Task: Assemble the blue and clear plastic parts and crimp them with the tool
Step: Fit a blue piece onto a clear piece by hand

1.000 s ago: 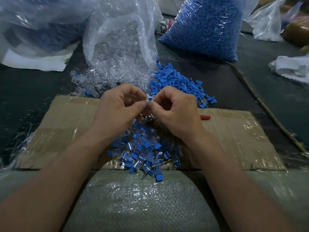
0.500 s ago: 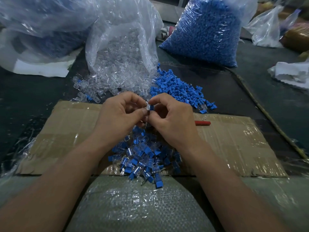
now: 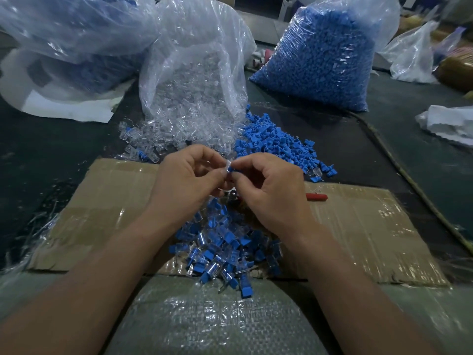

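both hands meet just above the middle of the cardboard sheet (image 3: 358, 226). the left hand (image 3: 186, 180) has its grip clamped on a small clear part (image 3: 226, 167), pinched between thumb and forefinger. the right hand (image 3: 271, 190) has its grip closed the same way on a blue part (image 3: 231, 169). the two pieces touch end to end between the fingertips. from where i stand they are too small to tell whether the blue one is seated inside the clear one.

below the hands, on the near side of the cardboard, lies a pile of joined pieces (image 3: 225, 247), blue and clear together. a few of them spill onto the woven sack (image 3: 217, 316) nearest the person.

the tool (image 3: 317, 197) lies on the cardboard, mostly hidden under the right hand. its red handle sticks out to the right of the wrist, and a bit of metal shows between the two hands. no hand is touching it.

beyond the hands, on the dark surface (image 3: 51, 155), a clear bag (image 3: 194, 73) lies open, with loose clear parts (image 3: 158, 139) spilled from its mouth. just to the right, a heap of loose blue parts (image 3: 276, 144) lies against the bag's edge. further back on the right stands a full bag of blue parts (image 3: 320, 60). a big crumpled bag (image 3: 64, 34) sits at the far left, and some crumpled white plastic (image 3: 450, 121) lies at the right edge.
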{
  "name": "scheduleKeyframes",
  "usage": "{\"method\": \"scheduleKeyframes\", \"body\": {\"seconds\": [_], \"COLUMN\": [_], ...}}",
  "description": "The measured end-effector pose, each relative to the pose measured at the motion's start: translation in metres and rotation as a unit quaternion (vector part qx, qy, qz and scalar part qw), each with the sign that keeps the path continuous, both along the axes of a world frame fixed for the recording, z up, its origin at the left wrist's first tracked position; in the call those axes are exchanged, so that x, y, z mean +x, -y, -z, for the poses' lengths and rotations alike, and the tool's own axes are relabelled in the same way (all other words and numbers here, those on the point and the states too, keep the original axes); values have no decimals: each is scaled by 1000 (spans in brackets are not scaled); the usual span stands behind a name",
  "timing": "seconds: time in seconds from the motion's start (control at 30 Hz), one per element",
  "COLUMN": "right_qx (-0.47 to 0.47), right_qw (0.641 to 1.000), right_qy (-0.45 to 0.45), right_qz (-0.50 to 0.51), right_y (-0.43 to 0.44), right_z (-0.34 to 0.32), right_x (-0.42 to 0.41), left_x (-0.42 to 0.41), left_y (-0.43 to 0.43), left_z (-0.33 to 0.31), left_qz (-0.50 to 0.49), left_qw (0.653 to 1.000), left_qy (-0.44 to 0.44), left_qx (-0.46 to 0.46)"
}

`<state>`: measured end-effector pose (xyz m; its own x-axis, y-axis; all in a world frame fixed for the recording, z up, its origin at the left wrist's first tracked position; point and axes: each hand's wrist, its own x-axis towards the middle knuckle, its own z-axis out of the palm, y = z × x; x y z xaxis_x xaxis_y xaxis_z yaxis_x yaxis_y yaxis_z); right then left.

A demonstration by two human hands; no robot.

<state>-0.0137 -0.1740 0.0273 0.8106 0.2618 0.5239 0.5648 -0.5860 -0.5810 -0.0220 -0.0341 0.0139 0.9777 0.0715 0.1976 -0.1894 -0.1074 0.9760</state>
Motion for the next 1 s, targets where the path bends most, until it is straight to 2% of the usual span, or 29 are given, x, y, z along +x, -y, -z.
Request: {"method": "scheduleKeyframes", "body": {"seconds": [0.2, 0.33, 0.4, 0.6, 0.83, 1.0], "right_qx": [13, 19, 33, 94, 89, 81], "right_qw": [999, 999, 998, 990, 982, 985], "right_qy": [-38, 6, 19, -19, -52, -20], "right_qz": [-3, -39, -56, -105, -157, -154], "right_y": [5, 8, 9, 11, 15, 18], "right_z": [1, 2, 4, 6, 6, 6], "right_x": [3, 6, 7, 8, 9, 10], "left_x": [-3, -4, -4, -4, 0, 0], "left_y": [3, 2, 1, -2, -5, -5], "left_z": [-4, -7, -8, -8, -4, -3], "left_qz": [24, 36, 46, 78, 78, 96], "left_qw": [1000, 999, 997, 992, 987, 982], "left_qy": [-3, -13, -21, -44, -77, -90], "left_qx": [0, -30, -54, -92, -117, -132]}}
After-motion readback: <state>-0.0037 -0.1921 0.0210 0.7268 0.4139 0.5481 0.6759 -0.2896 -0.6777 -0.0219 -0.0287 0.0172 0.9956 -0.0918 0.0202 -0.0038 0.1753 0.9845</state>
